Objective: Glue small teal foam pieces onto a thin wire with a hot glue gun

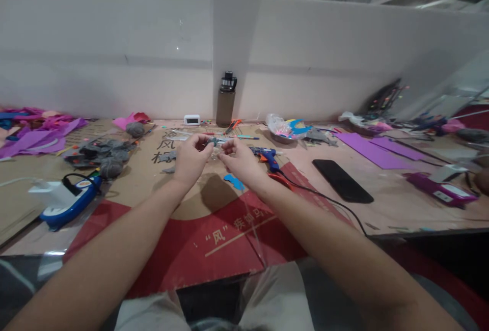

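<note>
With left hand (193,158) and right hand (241,160) close together, working a small dark piece (214,141) at 12 o'clock.

Pinching with left fingertips; cannot tell whether gripping with the right too. Judging by the piece held above the cardboard (187,183), apparently partway along, not yet finished. From the piece, near to far: at 5 o'clock, seeing a blue cut-out (234,182) lying loose; toward 9, grey scraps (168,156), seemingly cut but unattached; past 3, a glue gun (270,159), set down unheld; just past 12, a bottle (225,107) standing upright.
</note>
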Motion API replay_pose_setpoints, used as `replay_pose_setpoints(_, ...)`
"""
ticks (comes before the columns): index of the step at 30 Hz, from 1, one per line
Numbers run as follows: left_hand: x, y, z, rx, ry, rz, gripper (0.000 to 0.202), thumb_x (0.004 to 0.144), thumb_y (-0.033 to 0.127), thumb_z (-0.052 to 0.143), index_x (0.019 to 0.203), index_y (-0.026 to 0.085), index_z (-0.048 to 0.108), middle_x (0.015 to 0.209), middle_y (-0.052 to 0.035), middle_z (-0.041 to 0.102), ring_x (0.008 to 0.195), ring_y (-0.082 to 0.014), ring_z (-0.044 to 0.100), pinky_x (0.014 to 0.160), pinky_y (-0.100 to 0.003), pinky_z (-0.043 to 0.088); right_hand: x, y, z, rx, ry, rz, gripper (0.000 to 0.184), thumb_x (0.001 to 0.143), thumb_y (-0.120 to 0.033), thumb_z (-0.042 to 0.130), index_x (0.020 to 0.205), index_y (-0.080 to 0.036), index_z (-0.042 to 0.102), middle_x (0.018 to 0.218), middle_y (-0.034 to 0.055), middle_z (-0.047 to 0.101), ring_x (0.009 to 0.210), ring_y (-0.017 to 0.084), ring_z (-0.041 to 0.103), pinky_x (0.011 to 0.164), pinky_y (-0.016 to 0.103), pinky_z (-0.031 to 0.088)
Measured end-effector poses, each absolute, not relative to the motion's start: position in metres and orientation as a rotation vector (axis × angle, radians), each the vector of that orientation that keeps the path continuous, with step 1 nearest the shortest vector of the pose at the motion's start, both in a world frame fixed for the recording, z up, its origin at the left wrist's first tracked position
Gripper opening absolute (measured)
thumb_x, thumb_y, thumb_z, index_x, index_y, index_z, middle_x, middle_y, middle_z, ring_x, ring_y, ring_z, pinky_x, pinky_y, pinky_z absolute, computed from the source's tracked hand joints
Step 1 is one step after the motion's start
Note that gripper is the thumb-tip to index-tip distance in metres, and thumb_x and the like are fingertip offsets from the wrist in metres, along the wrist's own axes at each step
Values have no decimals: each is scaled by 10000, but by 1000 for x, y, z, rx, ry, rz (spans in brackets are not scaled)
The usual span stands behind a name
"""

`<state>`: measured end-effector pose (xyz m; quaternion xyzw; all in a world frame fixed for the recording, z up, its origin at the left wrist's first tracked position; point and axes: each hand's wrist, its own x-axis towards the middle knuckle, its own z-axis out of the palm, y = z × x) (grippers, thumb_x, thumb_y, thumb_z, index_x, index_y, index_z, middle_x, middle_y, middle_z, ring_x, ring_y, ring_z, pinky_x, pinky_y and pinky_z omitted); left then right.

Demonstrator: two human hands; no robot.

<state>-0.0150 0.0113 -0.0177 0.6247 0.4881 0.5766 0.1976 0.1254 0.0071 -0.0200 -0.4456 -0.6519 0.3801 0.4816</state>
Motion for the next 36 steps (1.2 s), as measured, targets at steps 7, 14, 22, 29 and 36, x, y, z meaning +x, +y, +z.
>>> replay_pose_setpoints(7,-6,6,-17,1566,1251,1540,151,724,261,659,829,156,630,610,17,575,502,-95,521,484,-216,450,143,15,-27,-1023,-1712,459,148,844,-310,515,773,-189,561,741,12,575,736,149,520,683,276,400)
replay_pose_setpoints(14,1,2,-17,1593,1230,1494,124,725,232,663,815,151,638,616,10,586,490,-84,520,468,-205,456,146,10,-24,-1032,-1804,351,249,915,-343,423,773,-201,571,724,14,574,718,157,520,679,280,378)
replay_pose_setpoints(22,2,2,-21,1654,1175,1429,196,732,269,648,884,151,686,650,-7,607,533,-97,524,472,-206,480,149,10,-23,-1125,-1870,288,325,938,-357,373,756,-208,596,722,23,617,697,167,550,649,282,365)
replay_pose_setpoints(29,3,-3,-16,1691,1149,1392,185,757,239,610,886,158,715,646,-4,617,507,-83,494,472,-192,457,150,7,-19,-1163,-1936,230,345,950,-355,364,744,-196,592,710,32,618,685,166,545,630,278,332)
replay_pose_setpoints(36,3,-3,-16,1666,1127,1393,186,760,265,622,881,166,724,628,-7,617,496,-85,494,474,-203,455,151,6,-16,-1203,-1942,244,394,953,-368,349,679,-199,576,682,29,617,651,158,544,627,279,333)
